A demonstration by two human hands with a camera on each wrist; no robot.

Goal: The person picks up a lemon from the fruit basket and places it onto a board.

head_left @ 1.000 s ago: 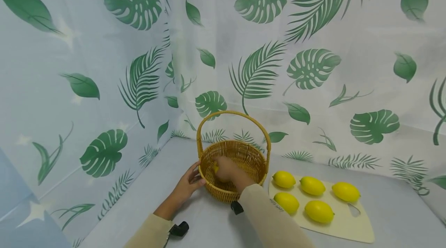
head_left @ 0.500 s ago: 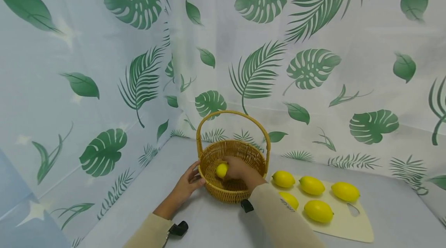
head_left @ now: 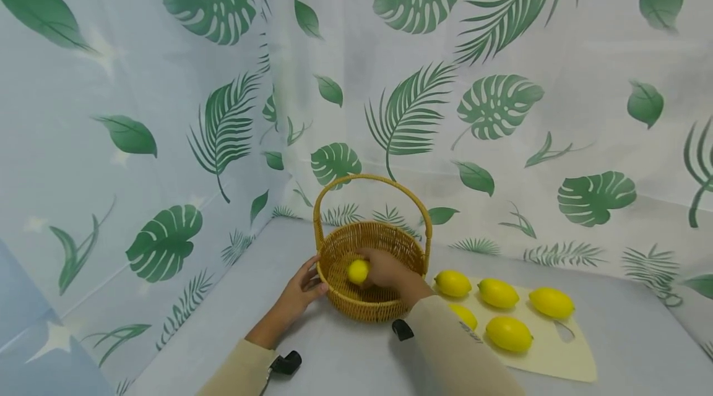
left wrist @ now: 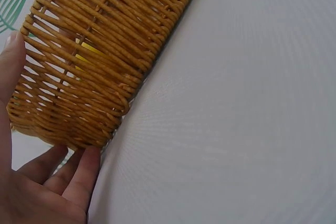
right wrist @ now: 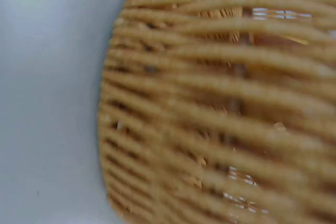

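Observation:
A round woven basket (head_left: 367,312) with a tall hoop handle stands on the table. My left hand (head_left: 298,297) rests against its left outer wall, thumb and fingers spread apart along the weave in the left wrist view. My right hand (head_left: 390,272) is down inside the basket, gripping a yellow lemon (head_left: 359,271) whose end shows past the fingers. Its thumb is hidden in the head view. Yellow of the lemon (left wrist: 86,53) shows through the slats in the left wrist view. The basket's wall (right wrist: 173,93) fills most of the right wrist view, blurred.
Right of the basket lies a cream cutting board (head_left: 568,362) with a handle slot, bearing several lemons (head_left: 509,334). The right sleeve (head_left: 451,340) partly covers one of them. Leaf-printed curtains (head_left: 412,105) hang behind and to the left.
My right hand has shifted a little to the right inside the basket, and more of the lemon shows in its fingers. The left hand and the basket have stayed put.

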